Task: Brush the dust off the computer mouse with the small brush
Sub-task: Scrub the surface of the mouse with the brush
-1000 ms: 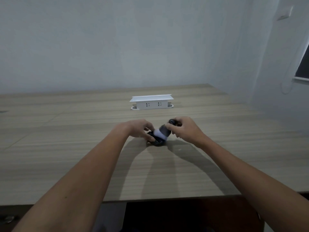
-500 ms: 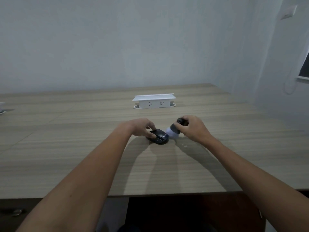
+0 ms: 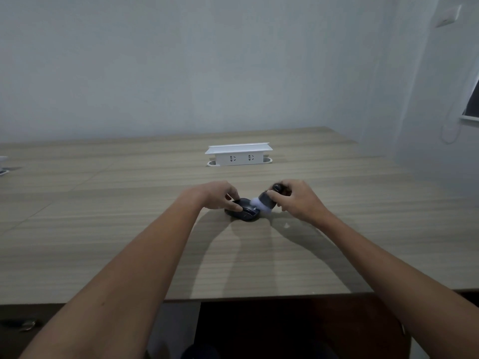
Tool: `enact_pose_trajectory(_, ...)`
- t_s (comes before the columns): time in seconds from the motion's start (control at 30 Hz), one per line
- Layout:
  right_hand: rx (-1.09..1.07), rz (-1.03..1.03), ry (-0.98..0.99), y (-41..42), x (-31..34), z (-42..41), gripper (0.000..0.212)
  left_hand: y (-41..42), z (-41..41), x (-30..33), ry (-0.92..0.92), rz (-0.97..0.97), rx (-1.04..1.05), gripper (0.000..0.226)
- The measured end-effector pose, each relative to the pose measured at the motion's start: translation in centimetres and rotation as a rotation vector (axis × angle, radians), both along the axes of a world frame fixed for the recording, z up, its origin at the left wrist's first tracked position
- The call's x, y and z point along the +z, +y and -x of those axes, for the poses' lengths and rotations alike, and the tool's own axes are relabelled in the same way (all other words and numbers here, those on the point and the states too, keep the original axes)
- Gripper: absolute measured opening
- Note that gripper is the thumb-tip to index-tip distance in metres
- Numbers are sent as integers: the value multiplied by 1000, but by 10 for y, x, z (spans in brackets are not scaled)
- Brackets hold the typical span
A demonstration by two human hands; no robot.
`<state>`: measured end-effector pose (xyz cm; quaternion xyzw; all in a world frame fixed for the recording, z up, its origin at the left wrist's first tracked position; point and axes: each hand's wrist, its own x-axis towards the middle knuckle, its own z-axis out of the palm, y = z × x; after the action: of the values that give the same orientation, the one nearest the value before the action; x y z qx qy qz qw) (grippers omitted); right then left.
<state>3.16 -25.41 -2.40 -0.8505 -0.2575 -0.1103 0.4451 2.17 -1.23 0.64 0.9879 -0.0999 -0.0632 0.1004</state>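
- Left hand [image 3: 220, 194]: fingers [image 3: 234, 206] closed on the computer mouse [image 3: 243, 211], pinning it to the tabletop [image 3: 103, 229].
- Right hand [image 3: 298, 200]: fingers [image 3: 274, 194] wrapped around the small brush [image 3: 267, 200]; bristles touch the mouse beside them.
- Sweep lightly, away from the left fingers.

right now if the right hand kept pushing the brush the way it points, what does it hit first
The right hand aims the brush down and leftward, so its white bristles meet the mouse first; they look to be touching its right side already. Beyond it are the left hand's fingers.

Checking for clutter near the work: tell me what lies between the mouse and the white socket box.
Only bare wooden table lies between the mouse and the white socket box, as the head view shows.
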Motion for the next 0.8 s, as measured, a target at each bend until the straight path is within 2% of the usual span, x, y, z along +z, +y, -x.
enact_pose_trajectory(0.1, -88, 130, -95, -2, -5, -3, 17, 1, 2, 1, 4, 20, 24, 45)
enact_pose_trajectory(0.2, -87, 7, -138, -3, -5, 1, 15, 3, 4, 2, 26, 52, 34, 54)
enact_pose_trajectory(0.27, -13, -43, -113, -2, -4, 5, 16, 3, 4, 2, 45, 65, 47, 65)
enact_pose_trajectory(0.37, 28, 35, -122, 1, -8, 7, 16, 2, 3, 1, 70, 37, 48, 70)
enact_pose_trajectory(0.5, -65, -4, -125, -1, -8, 3, 18, 3, 2, 0, 95, 10, 72, 68)
enact_pose_trajectory(0.6, -36, -64, -95, -1, -6, 5, 18, 4, 4, -2, 104, 71, 72, 63)
enact_pose_trajectory(0.7, 27, 38, -91, 1, -10, 7, 16, 3, 7, -5, 102, 123, 44, 55)
enact_pose_trajectory(0.8, -104, 29, -117, 0, -10, 2, 20, 3, 8, -9, 103, 183, 30, 51)
